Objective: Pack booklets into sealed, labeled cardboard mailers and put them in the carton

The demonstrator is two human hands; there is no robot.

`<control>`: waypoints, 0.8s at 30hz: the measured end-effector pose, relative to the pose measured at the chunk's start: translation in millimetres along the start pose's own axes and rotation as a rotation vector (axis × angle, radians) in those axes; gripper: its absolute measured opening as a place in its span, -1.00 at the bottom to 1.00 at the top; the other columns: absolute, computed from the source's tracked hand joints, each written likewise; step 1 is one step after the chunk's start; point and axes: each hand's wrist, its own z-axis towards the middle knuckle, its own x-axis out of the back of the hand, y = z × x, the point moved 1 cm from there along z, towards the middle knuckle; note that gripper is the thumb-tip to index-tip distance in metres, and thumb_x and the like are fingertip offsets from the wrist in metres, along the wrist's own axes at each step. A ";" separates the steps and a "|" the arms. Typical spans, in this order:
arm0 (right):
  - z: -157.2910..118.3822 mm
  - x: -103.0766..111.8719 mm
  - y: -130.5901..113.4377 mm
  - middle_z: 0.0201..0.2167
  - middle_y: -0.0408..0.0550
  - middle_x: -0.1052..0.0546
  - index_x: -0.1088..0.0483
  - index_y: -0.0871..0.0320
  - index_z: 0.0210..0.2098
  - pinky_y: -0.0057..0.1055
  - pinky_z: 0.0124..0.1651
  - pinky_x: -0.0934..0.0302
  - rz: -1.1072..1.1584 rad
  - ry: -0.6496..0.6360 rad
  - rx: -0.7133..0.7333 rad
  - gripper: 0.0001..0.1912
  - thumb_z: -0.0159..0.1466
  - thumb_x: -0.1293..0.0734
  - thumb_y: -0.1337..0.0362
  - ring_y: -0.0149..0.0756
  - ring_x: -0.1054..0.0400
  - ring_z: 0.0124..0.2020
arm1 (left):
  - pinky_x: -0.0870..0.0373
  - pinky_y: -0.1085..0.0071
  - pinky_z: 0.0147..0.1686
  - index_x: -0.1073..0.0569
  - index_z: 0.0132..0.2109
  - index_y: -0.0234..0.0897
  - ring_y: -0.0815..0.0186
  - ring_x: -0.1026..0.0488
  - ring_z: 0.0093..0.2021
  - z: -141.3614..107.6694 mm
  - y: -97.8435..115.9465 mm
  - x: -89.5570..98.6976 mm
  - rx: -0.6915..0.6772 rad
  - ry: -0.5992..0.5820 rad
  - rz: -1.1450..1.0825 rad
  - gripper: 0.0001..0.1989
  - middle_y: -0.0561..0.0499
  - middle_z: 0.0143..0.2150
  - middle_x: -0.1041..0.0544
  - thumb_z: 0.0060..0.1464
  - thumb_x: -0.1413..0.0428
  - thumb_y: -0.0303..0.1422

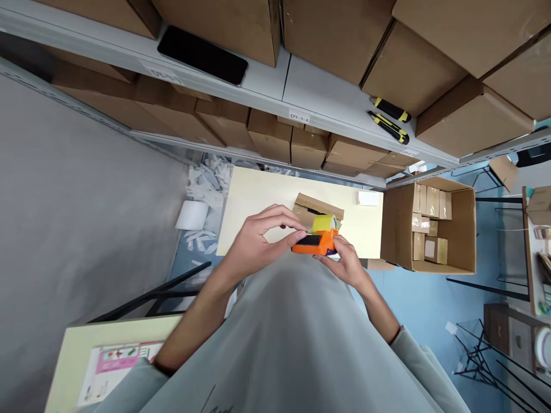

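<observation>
My right hand (345, 263) grips an orange tape dispenser (306, 249) by its right end, thumb below and fingers on the near side. A roll of yellow tape (322, 223) sits on the dispenser. At the dispenser's left end, my left hand (269, 235) brings thumb and index fingertip together in a pinch; whatever is between them is too small to make out. Its other fingers are curved above. Just beyond the dispenser, a brown cardboard piece (318, 205), seemingly a folded box, lies on the pale yellow table (258, 189), partly hidden by the tape.
A small white box (368, 198) lies at the table's right end. Beside it stands a large carton (398, 229) holding several small boxes. A shelf (331, 86) overhead carries cartons, a black phone (202, 54) and two utility knives (390, 127). A grey wall (86, 189) rises left.
</observation>
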 end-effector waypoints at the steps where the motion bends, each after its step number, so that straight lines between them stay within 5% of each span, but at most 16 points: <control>1: -0.3 1.0 0.5 -0.31 -0.05 -0.59 -0.55 0.05 -0.19 -0.22 -0.06 -0.41 -0.011 -0.008 -0.002 -0.73 0.43 -0.46 -0.02 -0.14 -0.44 -0.24 | -0.57 0.24 -0.13 -0.65 -0.22 -0.15 0.21 -0.56 -0.21 -1.1 -1.9 -1.6 0.012 0.001 0.005 -0.77 -0.03 -0.26 -0.64 0.35 -0.25 -0.14; 6: -4.1 -0.7 2.7 -0.23 -0.04 -0.64 -0.56 0.07 -0.13 -0.26 -0.11 -0.40 -0.004 -0.087 -0.097 -0.76 0.35 -0.47 0.06 -0.16 -0.47 -0.23 | -0.51 0.31 -0.22 -0.64 -0.23 -0.14 0.25 -0.51 -0.26 -8.8 -12.8 -11.9 0.134 -0.024 0.008 -0.79 0.00 -0.28 -0.63 0.35 -0.23 -0.17; 10: -11.1 -10.3 9.3 -0.34 -0.12 -0.60 -0.59 0.13 -0.11 -0.32 -0.22 -0.34 0.068 -0.125 -0.243 -0.63 0.32 -0.48 -0.04 -0.22 -0.43 -0.34 | -0.47 0.35 -0.27 -0.64 -0.22 -0.13 0.29 -0.47 -0.31 -17.7 -23.4 -19.1 0.310 -0.046 -0.054 -0.81 0.02 -0.25 -0.63 0.30 -0.25 -0.16; 19: -26.5 -2.2 8.5 -0.34 -0.10 -0.63 -0.59 0.11 -0.10 -0.29 -0.21 -0.37 -0.025 -0.260 -0.410 -0.54 0.38 -0.43 -0.18 -0.13 -0.49 -0.33 | -0.50 0.34 -0.18 -0.63 -0.25 -0.15 0.24 -0.53 -0.25 -40.9 -41.8 -34.3 0.483 0.065 -0.119 -0.72 0.01 -0.27 -0.64 0.27 -0.24 -0.06; 24: -34.9 21.2 16.9 -0.37 -0.11 -0.66 -0.57 0.06 -0.14 -0.24 -0.17 -0.42 -0.047 -0.344 -0.541 -0.53 0.38 -0.42 -0.23 -0.06 -0.56 -0.29 | -0.54 0.35 -0.18 -0.65 -0.22 -0.17 0.24 -0.57 -0.25 -46.0 -60.7 -13.4 0.591 0.319 -0.114 -0.77 0.00 -0.27 -0.66 0.21 -0.26 -0.12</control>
